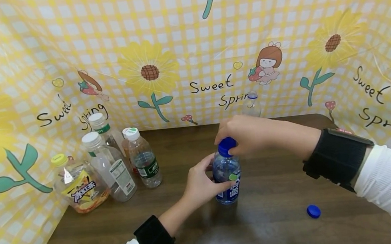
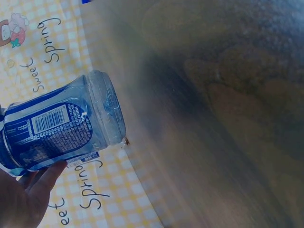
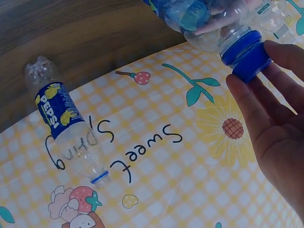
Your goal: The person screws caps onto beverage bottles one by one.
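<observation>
A clear plastic bottle [image 1: 222, 169] with a blue label stands upright on the brown table, a wide blue cap [image 1: 225, 147] on its neck. My left hand [image 1: 202, 180] grips the bottle's body from the left, thumb across the front. From above, my right hand [image 1: 245, 133] pinches the cap between thumb and fingers. The right wrist view shows the fingertips on the side of the cap [image 3: 249, 59]. In the left wrist view the label [image 2: 50, 128] carries a barcode, and part of the left hand [image 2: 28, 197] shows beneath it.
Several capped bottles cluster at the left, including a yellow-capped one [image 1: 79, 183] and a small green-labelled one [image 1: 144, 160]. An uncapped Pepsi bottle [image 3: 59, 111] stands by the back cloth, partly behind my right hand in the head view. A loose blue cap [image 1: 313, 211] lies at right.
</observation>
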`<state>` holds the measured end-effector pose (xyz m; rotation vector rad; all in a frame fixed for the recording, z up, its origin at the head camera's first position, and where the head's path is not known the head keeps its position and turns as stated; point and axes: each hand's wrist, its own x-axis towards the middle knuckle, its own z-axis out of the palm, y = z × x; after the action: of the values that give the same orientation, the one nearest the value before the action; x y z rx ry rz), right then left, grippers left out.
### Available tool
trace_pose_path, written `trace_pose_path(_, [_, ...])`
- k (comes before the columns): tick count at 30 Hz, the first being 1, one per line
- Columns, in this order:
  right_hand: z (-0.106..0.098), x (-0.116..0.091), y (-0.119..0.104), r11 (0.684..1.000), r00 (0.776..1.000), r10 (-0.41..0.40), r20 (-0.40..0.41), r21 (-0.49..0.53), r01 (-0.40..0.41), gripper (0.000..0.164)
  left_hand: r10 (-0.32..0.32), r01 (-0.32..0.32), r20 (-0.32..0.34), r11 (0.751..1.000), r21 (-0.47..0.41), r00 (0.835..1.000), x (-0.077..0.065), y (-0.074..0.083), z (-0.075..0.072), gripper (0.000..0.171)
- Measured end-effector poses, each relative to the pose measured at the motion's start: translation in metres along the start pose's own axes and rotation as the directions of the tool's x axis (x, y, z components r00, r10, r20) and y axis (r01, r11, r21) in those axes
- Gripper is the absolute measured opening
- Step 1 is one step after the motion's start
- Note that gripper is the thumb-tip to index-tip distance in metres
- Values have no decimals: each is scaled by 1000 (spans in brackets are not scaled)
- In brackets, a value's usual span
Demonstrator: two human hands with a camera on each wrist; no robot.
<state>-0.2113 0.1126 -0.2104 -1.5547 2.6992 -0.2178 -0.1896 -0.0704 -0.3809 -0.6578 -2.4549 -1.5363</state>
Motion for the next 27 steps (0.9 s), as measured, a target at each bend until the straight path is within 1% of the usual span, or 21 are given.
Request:
trace_pose_path(8, [-1,-1,4,998,999,-33,20,56,31,27,-9,9,9,1000,13,1000,0,2,0,72])
trace_pose_path(11, [0,-2,5,998,1000,-15,20,56,14,26,-7,7,6,1000,15,1000,1,2,0,72])
trace_pose_path(13, [1,-2,5,999,1000,-2,7,35,2,25,-3,3,5,1000,23,1000,1,3,0,72])
trace_pose_path(16, [4,-1,6,1000,1000,7,-28,-30,-8,25,0,0,7,999,34,1000,1,4,0,74])
trace_pose_path(19, [8,0,5,995,997,37,-73,-92,-44,23,-4,4,12,1000,30,1000,1,5,1,75])
trace_pose_path(24, [15,3,2,974,985,126,-120,-172,-146,32,6,-7,18,999,36,1000,1,6,3,76])
trace_pose_path(27, [18,3,2,967,983,133,-129,-202,-157,37,9,-10,25,1000,28,1000,0,5,5,76])
